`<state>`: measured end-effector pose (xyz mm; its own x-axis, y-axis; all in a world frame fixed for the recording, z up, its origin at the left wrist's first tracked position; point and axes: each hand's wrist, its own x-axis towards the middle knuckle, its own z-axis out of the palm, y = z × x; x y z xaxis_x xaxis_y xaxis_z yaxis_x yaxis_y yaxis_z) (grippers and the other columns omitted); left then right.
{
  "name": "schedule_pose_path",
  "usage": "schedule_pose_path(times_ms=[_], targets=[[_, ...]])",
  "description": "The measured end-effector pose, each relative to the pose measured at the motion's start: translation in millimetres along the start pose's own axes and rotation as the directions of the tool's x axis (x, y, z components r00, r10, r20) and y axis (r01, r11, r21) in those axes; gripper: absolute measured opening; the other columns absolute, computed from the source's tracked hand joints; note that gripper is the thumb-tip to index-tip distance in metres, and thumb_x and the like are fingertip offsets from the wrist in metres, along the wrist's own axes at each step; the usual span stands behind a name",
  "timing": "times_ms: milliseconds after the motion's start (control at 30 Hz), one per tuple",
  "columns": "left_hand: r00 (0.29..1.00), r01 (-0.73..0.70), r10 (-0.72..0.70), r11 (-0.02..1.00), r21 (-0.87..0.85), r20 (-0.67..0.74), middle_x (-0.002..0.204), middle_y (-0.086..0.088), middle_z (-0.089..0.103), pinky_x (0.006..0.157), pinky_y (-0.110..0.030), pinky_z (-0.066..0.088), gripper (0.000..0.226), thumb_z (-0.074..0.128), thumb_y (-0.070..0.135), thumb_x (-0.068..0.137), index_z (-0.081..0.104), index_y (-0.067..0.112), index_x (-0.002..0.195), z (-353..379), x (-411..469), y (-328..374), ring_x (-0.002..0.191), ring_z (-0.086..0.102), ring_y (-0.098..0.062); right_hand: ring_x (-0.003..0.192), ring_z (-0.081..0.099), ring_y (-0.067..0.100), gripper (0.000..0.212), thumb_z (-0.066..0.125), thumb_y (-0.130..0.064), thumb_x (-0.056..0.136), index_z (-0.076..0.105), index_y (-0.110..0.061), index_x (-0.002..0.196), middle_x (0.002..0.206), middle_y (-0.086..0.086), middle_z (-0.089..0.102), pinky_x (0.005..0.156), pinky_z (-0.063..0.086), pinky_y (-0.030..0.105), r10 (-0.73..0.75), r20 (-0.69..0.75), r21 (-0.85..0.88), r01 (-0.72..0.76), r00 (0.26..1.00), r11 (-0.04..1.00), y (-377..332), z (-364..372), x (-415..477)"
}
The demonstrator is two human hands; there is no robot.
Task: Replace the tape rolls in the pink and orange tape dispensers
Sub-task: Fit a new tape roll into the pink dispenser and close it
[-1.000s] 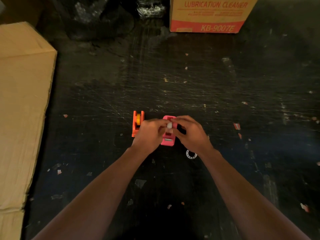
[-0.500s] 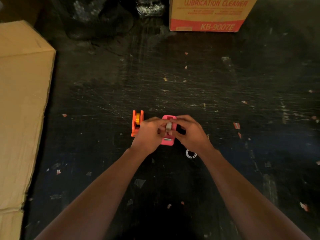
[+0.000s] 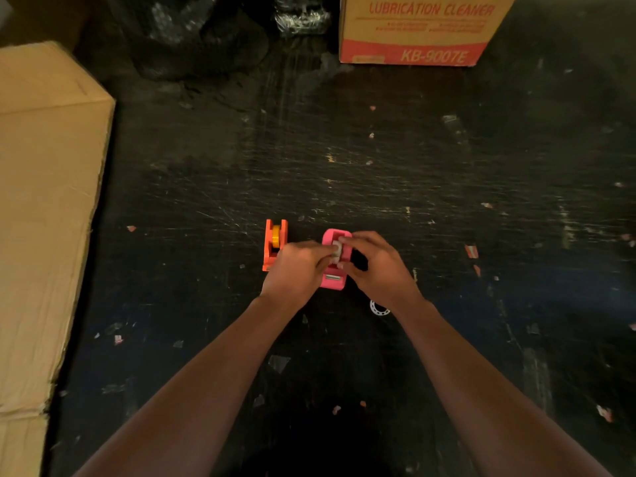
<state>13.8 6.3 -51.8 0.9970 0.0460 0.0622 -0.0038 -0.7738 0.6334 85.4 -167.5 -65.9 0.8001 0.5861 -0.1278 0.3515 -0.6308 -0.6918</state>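
A pink tape dispenser (image 3: 333, 280) stands on the dark scratched table (image 3: 344, 166), partly covered by both hands. A small whitish tape roll (image 3: 336, 251) sits upright in its slot. My left hand (image 3: 296, 268) pinches the roll from the left and my right hand (image 3: 375, 263) pinches it from the right and top. To the left, an orange tape dispenser (image 3: 274, 242) stands with a yellow roll (image 3: 276, 235) inside, touching my left hand's knuckles. A white ring-shaped core (image 3: 378, 308) lies on the table just under my right wrist.
A large cardboard box (image 3: 44, 218) lies along the left side. A "Lubrication Cleaner" carton (image 3: 420, 32) stands at the back right, with crumpled dark plastic (image 3: 192, 32) at the back left. Small paper and tape scraps are scattered over the table.
Both hands have stayed on the roll at the pink dispenser, and the roll has sunk a little lower into the slot. The orange dispenser has not moved.
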Motion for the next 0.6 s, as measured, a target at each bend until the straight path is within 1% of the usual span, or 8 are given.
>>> schedule_pose_path(times_ms=[100, 200, 300, 400, 500, 600], targets=[[1.0, -0.015, 0.016, 1.0, 0.027, -0.01, 0.103, -0.008, 0.077, 0.088, -0.038, 0.06, 0.016, 0.066, 0.01, 0.097, 0.079, 0.01, 0.107, 0.3, -0.5, 1.9, 0.091, 0.073, -0.017, 0.125, 0.056, 0.015, 0.051, 0.075, -0.021, 0.092, 0.062, -0.019, 0.141, 0.137, 0.001, 0.056, 0.107, 0.042, 0.025, -0.001, 0.004, -0.032, 0.001, 1.0, 0.999, -0.8, -0.3, -0.1], [1.0, -0.019, 0.019, 0.999, 0.045, -0.006, 0.101, -0.007, 0.073, 0.081, -0.04, 0.061, 0.016, 0.063, 0.013, 0.099, 0.077, 0.01, 0.106, 0.5, 0.0, 1.4, 0.087, 0.071, -0.016, 0.126, 0.056, 0.016, 0.05, 0.074, -0.023, 0.093, 0.061, -0.02, 0.141, 0.139, 0.001, 0.055, 0.109, 0.044, 0.03, 0.003, 0.007, -0.051, -0.002, 1.0, 0.999, -1.5, -0.5, -0.2], [0.999, -0.052, 0.051, 0.998, 0.044, 0.007, 0.108, -0.008, 0.072, 0.082, -0.04, 0.062, 0.017, 0.064, 0.01, 0.098, 0.076, 0.011, 0.11, 0.5, -2.7, -0.1, 0.092, 0.071, -0.017, 0.129, 0.055, 0.017, 0.05, 0.073, -0.024, 0.094, 0.06, -0.019, 0.142, 0.142, 0.001, 0.054, 0.109, 0.041, 0.028, 0.0, 0.012, -0.069, 0.0, 1.0, 0.998, -3.8, -0.7, -1.1], [0.999, -0.048, 0.048, 0.999, 0.009, -0.01, 0.112, -0.009, 0.072, 0.083, -0.04, 0.062, 0.019, 0.066, 0.008, 0.096, 0.076, 0.01, 0.113, 1.0, -6.1, -3.0, 0.095, 0.072, -0.018, 0.13, 0.054, 0.017, 0.05, 0.073, -0.023, 0.094, 0.059, -0.019, 0.142, 0.143, 0.001, 0.054, 0.111, 0.041, 0.029, 0.017, 0.026, -0.069, -0.015, 1.0, 0.998, -5.2, -1.2, -0.2], [0.998, -0.053, 0.052, 0.998, -0.024, -0.03, 0.112, -0.012, 0.074, 0.086, -0.038, 0.062, 0.02, 0.069, 0.003, 0.093, 0.077, 0.008, 0.111, 2.4, -10.0, -3.5, 0.096, 0.074, -0.019, 0.126, 0.054, 0.013, 0.05, 0.073, -0.016, 0.093, 0.061, -0.02, 0.14, 0.138, 0.0, 0.054, 0.108, 0.042, 0.025, 0.031, 0.039, -0.011, -0.031, 0.999, 0.999, -3.8, -3.8, 1.5], [0.997, -0.061, 0.058, 0.996, -0.065, -0.043, 0.114, -0.011, 0.075, 0.088, -0.033, 0.062, 0.022, 0.072, 0.002, 0.091, 0.078, 0.008, 0.112, 3.7, -13.6, -4.4, 0.096, 0.074, -0.016, 0.115, 0.056, 0.008, 0.039, 0.066, -0.012, 0.098, 0.067, -0.021, 0.135, 0.131, 0.0, 0.059, 0.103, 0.047, 0.024, 0.037, 0.01, 0.053, -0.038, 0.999, 0.998, -3.1, -6.3, 3.7]])
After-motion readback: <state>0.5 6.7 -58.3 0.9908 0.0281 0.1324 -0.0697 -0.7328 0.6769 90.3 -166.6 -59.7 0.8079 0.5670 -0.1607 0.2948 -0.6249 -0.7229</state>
